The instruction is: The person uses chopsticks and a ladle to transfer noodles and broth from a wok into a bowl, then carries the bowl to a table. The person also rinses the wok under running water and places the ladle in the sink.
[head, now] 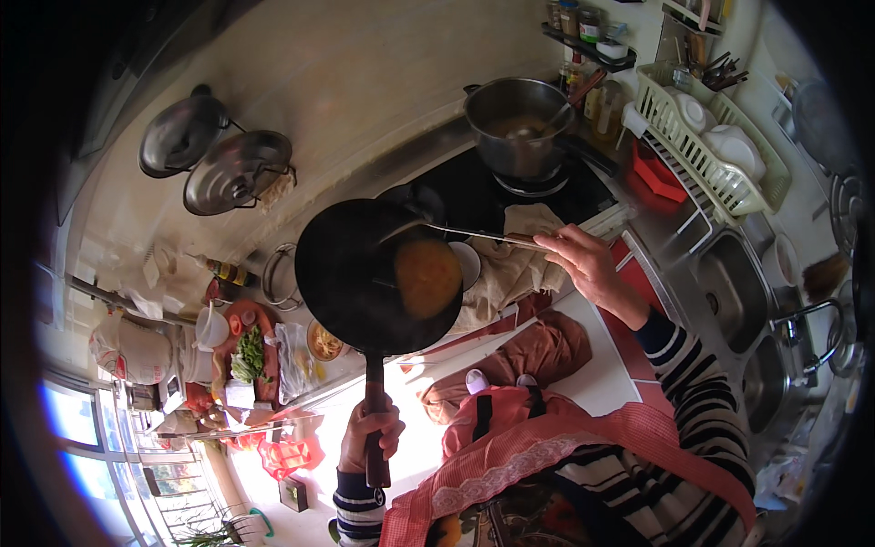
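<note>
My left hand (372,432) grips the dark wooden handle of a black wok (342,273), held up before me. Orange-yellow soup (429,277) has pooled on the wok's right side, so the pan looks tilted that way. Between the fingers of my right hand (586,265) is the handle of a metal spatula (472,234); its blade end reaches into the wok above the soup. A white bowl (467,263) shows partly from behind the wok's right rim, beside a crumpled beige cloth (506,294).
A pressure cooker pot (506,140) with a ladle stands on the black cooktop (588,195). Right of it are a dish rack (711,157) and a steel sink (731,294). Leafy greens (251,355) lie on a cutting board at left, near a bowl of shredded food (324,340).
</note>
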{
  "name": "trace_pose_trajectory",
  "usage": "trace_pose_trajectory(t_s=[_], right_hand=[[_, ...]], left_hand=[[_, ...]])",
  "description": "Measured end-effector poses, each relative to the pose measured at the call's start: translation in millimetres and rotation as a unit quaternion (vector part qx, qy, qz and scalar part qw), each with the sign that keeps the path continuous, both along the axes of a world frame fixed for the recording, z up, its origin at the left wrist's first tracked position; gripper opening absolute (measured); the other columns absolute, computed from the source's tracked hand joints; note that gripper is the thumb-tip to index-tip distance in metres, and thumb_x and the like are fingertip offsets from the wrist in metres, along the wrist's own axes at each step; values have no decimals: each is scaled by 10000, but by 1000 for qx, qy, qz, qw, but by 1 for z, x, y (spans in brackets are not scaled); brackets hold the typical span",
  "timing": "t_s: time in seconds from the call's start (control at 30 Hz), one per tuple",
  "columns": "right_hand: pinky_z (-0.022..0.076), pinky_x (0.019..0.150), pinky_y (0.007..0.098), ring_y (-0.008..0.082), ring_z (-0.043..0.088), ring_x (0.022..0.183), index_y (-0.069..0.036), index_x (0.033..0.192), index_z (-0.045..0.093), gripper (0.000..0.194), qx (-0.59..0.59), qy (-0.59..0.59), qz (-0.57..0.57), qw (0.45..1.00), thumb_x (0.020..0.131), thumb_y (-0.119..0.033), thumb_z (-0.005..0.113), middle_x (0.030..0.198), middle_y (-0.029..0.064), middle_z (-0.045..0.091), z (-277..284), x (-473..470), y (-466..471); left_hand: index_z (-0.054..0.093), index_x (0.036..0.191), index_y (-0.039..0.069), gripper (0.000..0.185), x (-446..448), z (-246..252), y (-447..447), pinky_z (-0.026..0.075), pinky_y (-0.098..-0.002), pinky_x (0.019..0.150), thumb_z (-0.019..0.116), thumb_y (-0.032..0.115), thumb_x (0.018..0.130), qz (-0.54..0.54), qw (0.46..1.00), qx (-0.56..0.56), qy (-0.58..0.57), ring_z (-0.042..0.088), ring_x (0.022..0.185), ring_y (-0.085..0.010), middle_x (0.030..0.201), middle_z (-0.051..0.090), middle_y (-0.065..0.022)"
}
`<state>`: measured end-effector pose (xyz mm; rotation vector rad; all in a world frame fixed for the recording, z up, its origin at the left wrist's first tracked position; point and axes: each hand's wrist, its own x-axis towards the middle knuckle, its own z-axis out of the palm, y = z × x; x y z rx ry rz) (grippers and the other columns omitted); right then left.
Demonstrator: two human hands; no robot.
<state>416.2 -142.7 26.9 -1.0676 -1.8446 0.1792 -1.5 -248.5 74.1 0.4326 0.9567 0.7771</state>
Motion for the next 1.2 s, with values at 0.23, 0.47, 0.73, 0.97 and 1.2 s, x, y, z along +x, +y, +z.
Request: trace_pose_trajectory(t_s=[0.23, 0.47, 0.73, 0.97, 1.2], right_hand=[[498, 593, 336, 206, 586, 682, -85, 1185, 699, 438, 5, -25, -33, 999, 766, 25, 766, 855, 63, 580, -9, 2, -2], [495, 586, 349, 212, 601, 689, -83, 1172, 702, 414, 5, -15, -40, 999, 772, 2, 769, 864, 66, 591, -13, 2, -5], [490, 582, 346, 216, 603, 691, -71, 1166, 701, 399, 2, -20, -43, 999, 777, -19, 771, 868, 72, 592, -15, 4, -9], [486, 577, 347, 217, 604, 692, -65, 1167, 700, 406, 2, -17, -38, 999, 771, -12, 773, 857, 74, 587, -21, 5, -9], [486, 576, 347, 209, 584, 674, -64, 1169, 701, 431, 2, -9, -39, 999, 753, 10, 782, 836, 72, 569, -23, 7, -9]], left_hand=[[455, 893, 67, 186, -3, -4, 5, 390, -234, 342, 615, 17, 814, -16, 1000, 3, -12, 435, 460, -115, 632, 451, -27], [461, 903, 66, 194, -3, 1, 8, 394, -237, 352, 626, 17, 814, -21, 1000, 5, 8, 440, 468, -118, 646, 456, -29], [470, 934, 51, 201, 1, 9, 12, 390, -237, 356, 626, 15, 812, -20, 999, 6, 39, 457, 469, -122, 649, 469, -34], [475, 971, 41, 225, 9, 19, 16, 387, -241, 359, 628, 16, 808, -17, 997, 3, 80, 465, 470, -126, 654, 473, -37], [471, 976, 41, 235, 12, 28, 19, 388, -244, 363, 636, 33, 808, -29, 993, 3, 114, 473, 473, -130, 661, 479, -39]])
